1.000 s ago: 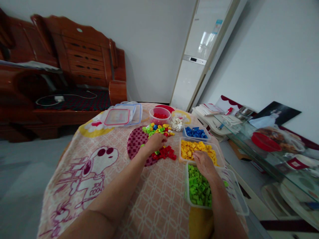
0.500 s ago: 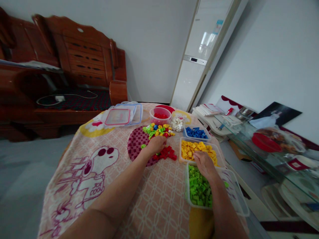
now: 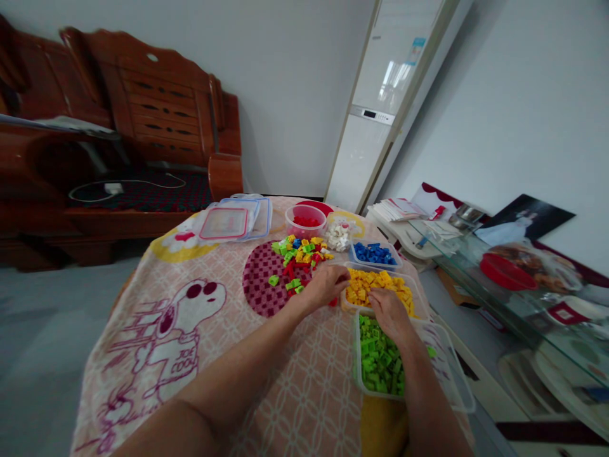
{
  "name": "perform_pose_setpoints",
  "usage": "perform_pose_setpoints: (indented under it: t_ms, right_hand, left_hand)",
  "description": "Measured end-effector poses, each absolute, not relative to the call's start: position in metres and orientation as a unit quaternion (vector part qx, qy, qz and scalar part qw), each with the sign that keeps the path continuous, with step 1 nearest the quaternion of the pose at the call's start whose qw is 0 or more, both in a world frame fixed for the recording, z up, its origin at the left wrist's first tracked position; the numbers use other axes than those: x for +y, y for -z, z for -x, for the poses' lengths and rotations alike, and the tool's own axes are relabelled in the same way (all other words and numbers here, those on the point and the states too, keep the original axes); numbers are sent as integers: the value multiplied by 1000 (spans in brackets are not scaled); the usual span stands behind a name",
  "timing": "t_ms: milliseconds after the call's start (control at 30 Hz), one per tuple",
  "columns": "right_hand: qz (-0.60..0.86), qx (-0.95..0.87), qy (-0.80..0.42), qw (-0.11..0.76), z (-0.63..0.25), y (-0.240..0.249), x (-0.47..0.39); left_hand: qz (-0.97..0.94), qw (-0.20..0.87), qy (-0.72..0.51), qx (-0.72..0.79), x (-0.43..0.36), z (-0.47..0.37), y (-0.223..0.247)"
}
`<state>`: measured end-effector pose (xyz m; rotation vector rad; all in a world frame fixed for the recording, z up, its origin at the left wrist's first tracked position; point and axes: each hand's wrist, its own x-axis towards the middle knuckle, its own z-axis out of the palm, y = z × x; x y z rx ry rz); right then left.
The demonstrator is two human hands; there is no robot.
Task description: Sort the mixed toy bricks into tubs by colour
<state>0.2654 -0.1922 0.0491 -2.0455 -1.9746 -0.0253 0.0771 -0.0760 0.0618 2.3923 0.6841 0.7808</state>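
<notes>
My left hand is at the left rim of the clear box of yellow bricks, its fingers drawn together; whatever they pinch is too small to make out. My right hand hangs over the same box with fingertips bunched close to the yellow bricks, and its grip is hidden. Nearer me stands a box of green bricks, partly behind my right forearm. A mixed pile of bricks lies on a round maroon patch of the tablecloth. Red bricks show beside my left hand, partly covered by it.
Behind the pile stand a pink tub of red bricks, a heap of white bricks and a box of blue bricks. Stacked lids lie at the back left. A cluttered glass table adjoins on the right.
My left hand has moved right from the mixed pile to the edge of the yellow box, uncovering green and red bricks. My right hand has hardly moved.
</notes>
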Motion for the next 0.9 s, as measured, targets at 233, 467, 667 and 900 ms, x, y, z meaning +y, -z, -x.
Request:
perform_pose_setpoints:
  t_ms: [233, 467, 667, 900]
  right_hand:
    - [710, -684, 9, 167, -266, -47, -192]
    - [708, -690, 17, 150, -267, -47, -192]
    - [713, -683, 24, 160, -267, -46, -192]
    - [709, -687, 22, 157, -265, -48, -193]
  left_hand:
    - [-889, 251, -311, 224, -91, -89, -55]
    - [-850, 192, -379, 312, -46, -58, -54]
    - [-772, 106, -427, 460, 8, -6, -35]
    - [-775, 120, -377, 493, 30, 15, -8]
